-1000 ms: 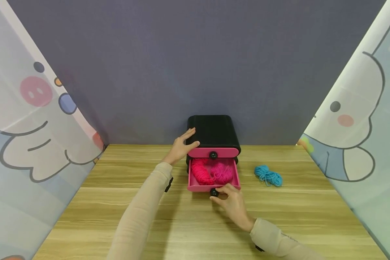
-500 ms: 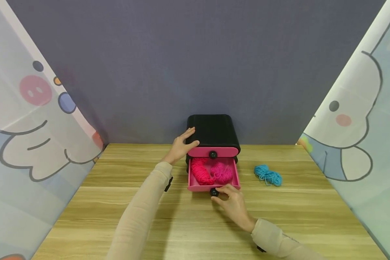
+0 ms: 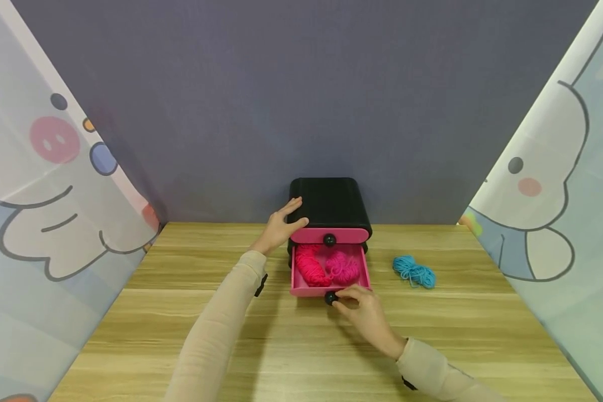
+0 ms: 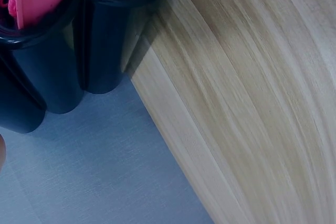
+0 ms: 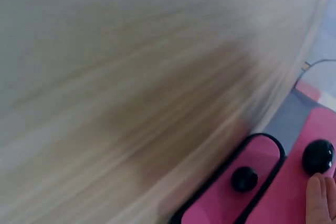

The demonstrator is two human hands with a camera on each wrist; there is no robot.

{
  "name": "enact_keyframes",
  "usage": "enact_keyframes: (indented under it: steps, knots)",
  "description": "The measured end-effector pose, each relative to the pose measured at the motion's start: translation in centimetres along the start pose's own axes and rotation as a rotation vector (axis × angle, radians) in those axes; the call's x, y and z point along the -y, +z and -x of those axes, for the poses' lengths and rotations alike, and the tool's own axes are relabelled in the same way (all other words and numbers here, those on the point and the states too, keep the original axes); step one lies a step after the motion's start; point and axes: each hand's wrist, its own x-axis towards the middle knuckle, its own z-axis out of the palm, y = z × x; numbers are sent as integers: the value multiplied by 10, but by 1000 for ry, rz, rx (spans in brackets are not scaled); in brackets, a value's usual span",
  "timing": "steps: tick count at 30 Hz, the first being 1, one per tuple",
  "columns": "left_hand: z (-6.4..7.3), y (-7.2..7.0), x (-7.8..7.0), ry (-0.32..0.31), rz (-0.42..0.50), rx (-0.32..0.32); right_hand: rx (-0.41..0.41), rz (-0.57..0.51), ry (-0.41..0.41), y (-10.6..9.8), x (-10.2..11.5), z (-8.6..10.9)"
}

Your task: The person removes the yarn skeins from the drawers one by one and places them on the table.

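A black drawer cabinet (image 3: 329, 201) with pink fronts stands against the back wall. My left hand (image 3: 277, 229) rests on its upper left edge, fingers extended. The drawer under the top one (image 3: 309, 291) is pulled out. In it lie a bright red-pink yarn bundle (image 3: 310, 267) and a magenta yarn bundle (image 3: 343, 268). My right hand (image 3: 369, 321) is at this drawer's black knob (image 3: 330, 298), with thumb and fingertips at the knob's right edge. The right wrist view has extended fingers (image 5: 318, 199) beside the knob. A blue yarn bundle (image 3: 414, 272) lies right of the cabinet.
The top drawer front (image 3: 311, 235) is closed, with its own knob (image 3: 329, 240). A lower closed drawer front (image 5: 231, 195) shows in the right wrist view. Wooden tabletop (image 3: 206, 245) surrounds the cabinet; a grey wall (image 3: 231, 139) rises behind, and printed cloth (image 3: 55, 223) hangs at both sides.
My right hand has shifted slightly right, its thumb and fingertips sliding from around the knob to its right edge. The left hand, drawer and yarn have stayed where they were.
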Motion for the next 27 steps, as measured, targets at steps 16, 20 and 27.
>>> enact_keyframes:
  steps: [16, 20, 27]
  knots:
    - [0, 1, 3, -6, 4, -7, 51, -33, 161, -31, -14, -44]
    - [0, 0, 2, -8, 14, -8, 176, 6, 250, -28, -19, -53]
    - [3, 1, 0, -9, 20, 1, 295, 151, 257, -16, -24, -64]
